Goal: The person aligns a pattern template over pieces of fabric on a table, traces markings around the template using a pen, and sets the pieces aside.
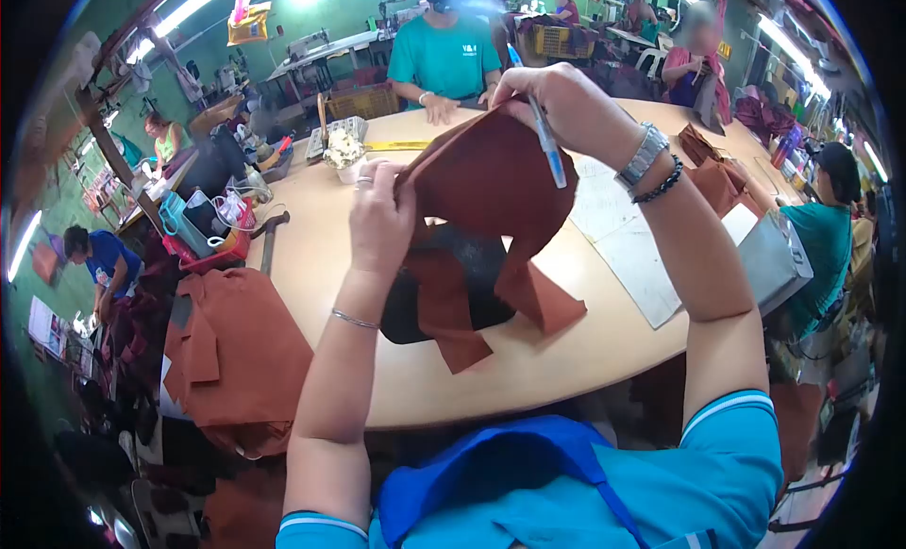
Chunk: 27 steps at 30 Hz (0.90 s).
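Both hands hold up a rust-brown cloth piece (491, 176) above the table. My left hand (382, 205) pinches its left edge, with fingers closed. My right hand (557, 101) grips the upper right part of the cloth, and a blue-and-clear pen (547, 143) is tucked between its fingers, tip pointing down. Two strips of the cloth hang down, their lower ends over or on the table. Behind and below them lies a black mat (406, 308) on the pale wooden table (330, 398).
Papers (628, 257) and a grey box (774, 261) lie right, near more brown cloth (722, 186). At left are a hammer (271, 238), a red basket (222, 257) and a brown garment (245, 332). A person in green (448, 58) stands across the table; others work around.
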Available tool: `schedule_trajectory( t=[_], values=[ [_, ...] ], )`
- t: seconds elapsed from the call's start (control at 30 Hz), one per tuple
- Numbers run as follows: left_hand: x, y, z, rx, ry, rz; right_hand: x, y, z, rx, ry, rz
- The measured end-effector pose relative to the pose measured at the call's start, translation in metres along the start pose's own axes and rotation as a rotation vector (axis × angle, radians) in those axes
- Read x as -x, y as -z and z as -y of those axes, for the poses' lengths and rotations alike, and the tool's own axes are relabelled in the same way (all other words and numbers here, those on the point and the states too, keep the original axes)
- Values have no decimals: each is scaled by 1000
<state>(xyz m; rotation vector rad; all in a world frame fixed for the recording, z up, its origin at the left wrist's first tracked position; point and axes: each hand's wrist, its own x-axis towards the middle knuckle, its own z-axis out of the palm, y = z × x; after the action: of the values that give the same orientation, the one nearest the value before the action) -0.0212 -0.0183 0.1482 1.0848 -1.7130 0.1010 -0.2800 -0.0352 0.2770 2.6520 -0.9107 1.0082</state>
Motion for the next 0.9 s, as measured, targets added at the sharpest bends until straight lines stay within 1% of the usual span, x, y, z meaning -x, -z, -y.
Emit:
schedule_trajectory(
  t=[0.1,0.17,0.23,0.27,0.37,0.4,0.43,0.47,0.5,0.53,0.57,0.6,0.63,0.7,0.73,0.83,0.87,0.9],
  values=[
    [6,17,19,-87,-5,8,6,5,-7,6,5,28],
    [10,34,31,-119,19,47,10,14,-4,-19,-71,101],
    [10,50,36,-18,153,23,16,20,-12,-15,-35,60],
    [8,59,31,71,178,-9,19,23,-16,-114,-44,49],
    [0,57,4,310,113,-30,20,25,-11,-236,-143,71],
    [-1,51,-12,323,135,76,19,21,-6,-227,-130,128],
    [0,38,-31,420,149,158,16,16,1,-213,-115,181],
    [4,27,-44,289,84,238,13,11,9,-195,-99,232],
    [9,15,-63,350,143,316,13,2,15,-208,-43,189],
    [14,4,-75,307,146,358,11,-3,20,-199,-28,215],
    [19,-14,-74,294,132,347,10,-7,25,-188,-16,242],
    [23,-30,-74,337,166,298,10,-13,28,-188,-75,271],
    [27,-44,-72,382,205,247,12,-26,21,-188,-4,214],
    [31,-65,-58,455,288,133,14,-34,19,-169,43,194],
    [34,-72,-53,486,334,73,17,-34,19,-175,11,198],
    [40,-74,-42,97,255,22,18,-33,20,-200,-70,216],
    [41,-75,-44,109,280,42,19,-32,21,-212,-98,228],
    [44,-83,-42,104,287,-5,19,-32,22,-225,-127,241]
  ],
)
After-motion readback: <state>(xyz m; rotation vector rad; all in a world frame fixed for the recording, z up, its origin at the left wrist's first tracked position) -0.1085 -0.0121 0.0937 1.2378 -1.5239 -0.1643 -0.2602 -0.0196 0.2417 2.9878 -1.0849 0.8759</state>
